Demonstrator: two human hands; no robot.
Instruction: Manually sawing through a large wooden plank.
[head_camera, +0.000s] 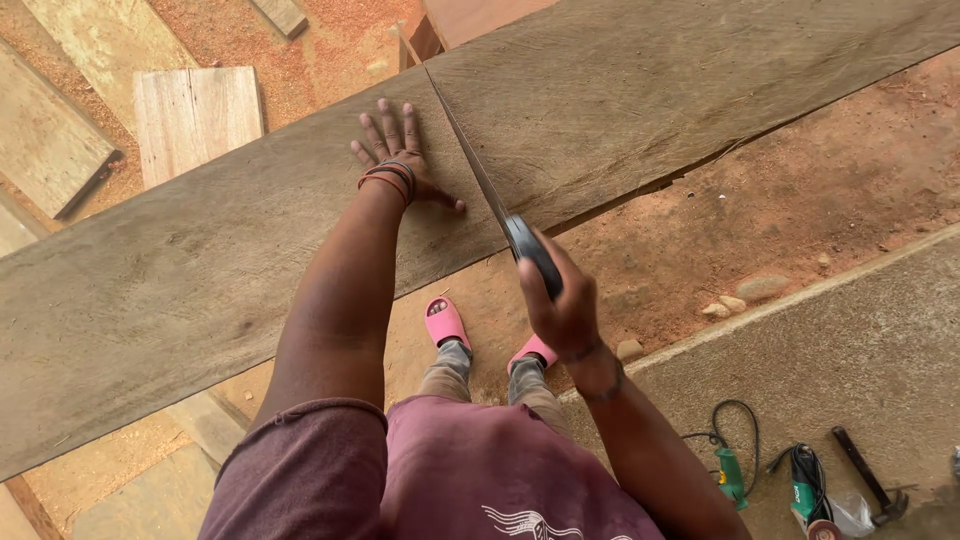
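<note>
A long, wide wooden plank (620, 110) runs across the view from lower left to upper right. My left hand (395, 150) lies flat on it, fingers spread, with red and dark bands at the wrist. My right hand (555, 295) grips the dark handle of a hand saw (470, 160). The saw's thin blade lies across the plank just right of my left thumb, reaching toward the far edge.
Other boards (195, 115) lie on the sawdust-strewn red ground at upper left. My feet in pink slippers (445, 322) stand below the plank. On the concrete at lower right lie a green power tool with its cable (728, 470), a second tool (808, 490) and a hammer (868, 478).
</note>
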